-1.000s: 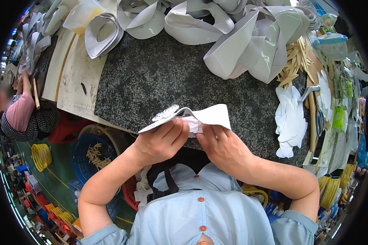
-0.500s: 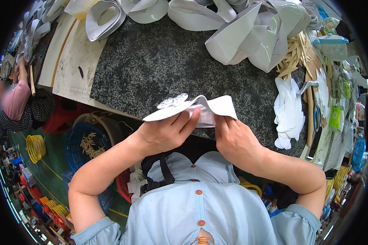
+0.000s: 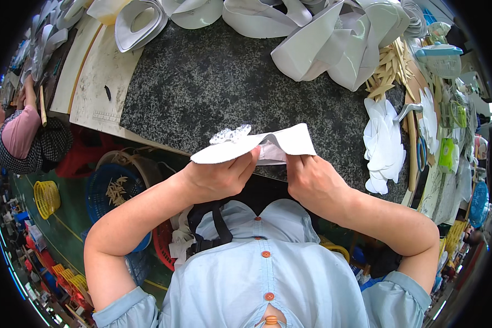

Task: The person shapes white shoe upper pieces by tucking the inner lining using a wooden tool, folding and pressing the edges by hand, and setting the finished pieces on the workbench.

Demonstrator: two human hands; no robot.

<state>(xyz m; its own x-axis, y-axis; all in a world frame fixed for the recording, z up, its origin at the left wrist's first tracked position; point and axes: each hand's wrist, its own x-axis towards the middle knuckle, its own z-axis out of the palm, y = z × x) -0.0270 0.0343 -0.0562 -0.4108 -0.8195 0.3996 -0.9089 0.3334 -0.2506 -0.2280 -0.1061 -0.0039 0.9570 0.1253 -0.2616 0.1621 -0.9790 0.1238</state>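
Observation:
A white shoe upper (image 3: 240, 148) is stretched between my two hands at the table's near edge. Its middle arches up, and a pale lining shows under the fold. On its left part sits a sparkling clear ornament (image 3: 230, 134). My left hand (image 3: 218, 176) grips the left part from below, its fingertips partly hidden under the white material. With fingers bent together, my right hand (image 3: 315, 178) pinches the lower right edge.
Grey-white uppers (image 3: 333, 46) lie heaped along the far side of the black speckled tabletop (image 3: 202, 82). At right are white flat pieces (image 3: 384, 147), pale wedge strips (image 3: 391, 68) and blue-handled scissors (image 3: 421, 153). A blue basket (image 3: 101, 188) stands below left; another person (image 3: 22, 134) sits farther left.
My left fingers have shifted under the upper, and the raised fingertip near its fold has drawn back. The left part now lies a little flatter. My right hand keeps its pinch.

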